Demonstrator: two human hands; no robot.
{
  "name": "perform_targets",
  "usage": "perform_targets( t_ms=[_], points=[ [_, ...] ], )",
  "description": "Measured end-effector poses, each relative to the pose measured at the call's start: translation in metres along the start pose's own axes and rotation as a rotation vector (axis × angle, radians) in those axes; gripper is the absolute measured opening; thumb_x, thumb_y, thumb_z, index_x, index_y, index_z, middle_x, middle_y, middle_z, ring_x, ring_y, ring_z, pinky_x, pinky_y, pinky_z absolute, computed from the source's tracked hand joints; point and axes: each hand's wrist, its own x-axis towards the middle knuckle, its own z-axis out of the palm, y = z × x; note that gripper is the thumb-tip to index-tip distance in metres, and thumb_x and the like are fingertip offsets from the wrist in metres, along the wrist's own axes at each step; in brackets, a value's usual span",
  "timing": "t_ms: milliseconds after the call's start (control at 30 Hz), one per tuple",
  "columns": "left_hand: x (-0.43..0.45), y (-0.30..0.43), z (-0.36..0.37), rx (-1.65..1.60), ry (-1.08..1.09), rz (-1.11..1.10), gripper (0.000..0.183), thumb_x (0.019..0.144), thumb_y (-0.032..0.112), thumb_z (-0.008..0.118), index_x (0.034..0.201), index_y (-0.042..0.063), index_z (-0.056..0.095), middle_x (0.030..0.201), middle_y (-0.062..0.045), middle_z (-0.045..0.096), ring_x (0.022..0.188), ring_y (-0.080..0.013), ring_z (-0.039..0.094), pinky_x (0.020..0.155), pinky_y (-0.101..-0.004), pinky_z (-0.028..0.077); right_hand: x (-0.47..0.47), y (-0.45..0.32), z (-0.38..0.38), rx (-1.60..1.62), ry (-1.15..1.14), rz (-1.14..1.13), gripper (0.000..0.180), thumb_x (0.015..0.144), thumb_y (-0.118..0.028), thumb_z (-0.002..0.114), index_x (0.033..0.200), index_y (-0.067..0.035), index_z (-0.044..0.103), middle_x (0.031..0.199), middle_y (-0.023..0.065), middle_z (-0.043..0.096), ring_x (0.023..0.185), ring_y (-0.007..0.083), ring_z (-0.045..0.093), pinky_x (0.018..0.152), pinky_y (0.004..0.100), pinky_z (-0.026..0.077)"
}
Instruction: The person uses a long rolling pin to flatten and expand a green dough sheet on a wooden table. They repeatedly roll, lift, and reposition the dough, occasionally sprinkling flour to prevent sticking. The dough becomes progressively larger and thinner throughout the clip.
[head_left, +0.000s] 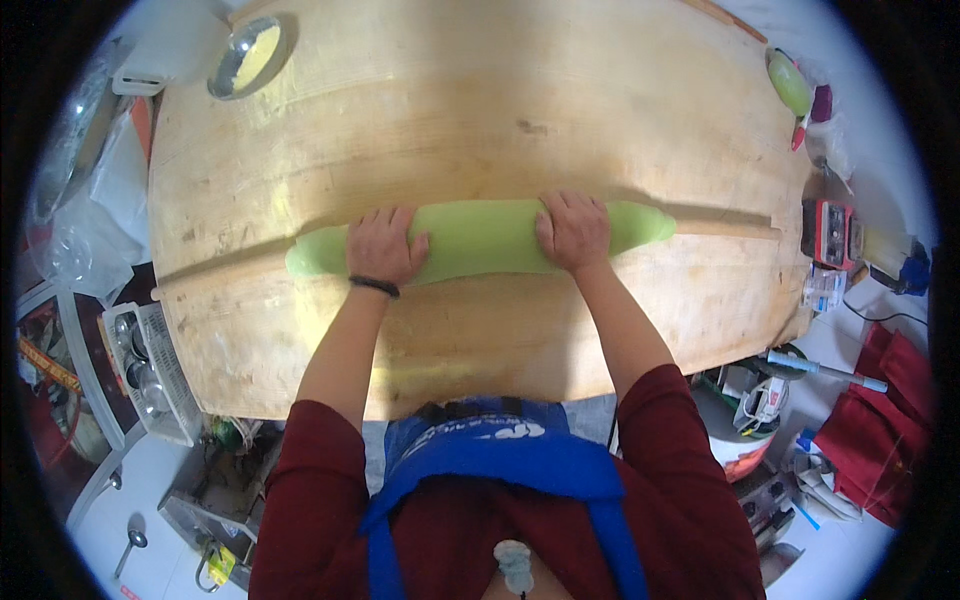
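Observation:
A sheet of pale green dough (480, 240) is wrapped around a long wooden rolling pin (727, 228), which lies across a floured wooden work board (465, 135). Bare ends of the pin stick out on both sides, the left one reaching the board's left edge. My left hand (384, 244), with a dark band at the wrist, lies over the left part of the roll, its fingers curving over the far side. Likewise my right hand (576, 231) holds the roll right of the middle. Between the hands the dough looks smooth; its underside is hidden.
At the far left of the board stands a metal bowl (220, 81) of pale yellow powder. A white plastic basket (180, 390) with several metal bowls sits by the left edge. Along the right edge are a green oblong item (789, 86) and a red-cased device (829, 232).

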Motion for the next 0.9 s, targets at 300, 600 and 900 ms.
perform_targets(
  t_ms=[300,600,900],
  points=[
    [0.038,0.017,0.014,0.005,0.582,0.199,0.041,0.08,0.038,0.063,0.11,0.01,0.064,0.109,-0.011,0.068,0.101,-0.0298,0.062,0.087,-0.0466,0.044,0.047,-0.024,0.001,0.032,0.439,-0.118,0.03,0.089,-0.036,0.057,0.103,-0.011,0.066,0.093,0.0106,0.069,0.092,0.0317,0.063,0.091,0.048,0.042],
    [0.1,-0.078,-0.005,0.013,0.465,0.125,0.03,0.084,0.035,0.056,0.101,0.012,0.066,0.098,-0.012,0.065,0.09,-0.0324,0.06,0.084,-0.0473,0.045,0.094,0.067,-0.014,-0.014,0.409,-0.103,0.032,0.086,-0.034,0.056,0.106,-0.012,0.067,0.105,0.0119,0.068,0.097,0.0289,0.063,0.093,0.0488,0.042],
    [0.143,-0.064,-0.032,0.047,0.044,-0.267,0.044,0.097,0.037,0.041,0.083,0.004,0.068,0.086,-0.021,0.069,0.078,-0.0421,0.064,0.073,-0.0538,0.049,0.119,0.079,-0.021,-0.026,-0.036,0.183,0.032,0.092,-0.029,0.048,0.08,-0.008,0.068,0.078,0.0206,0.064,0.076,0.0396,0.062,0.072,0.0491,0.047]
  ],
)
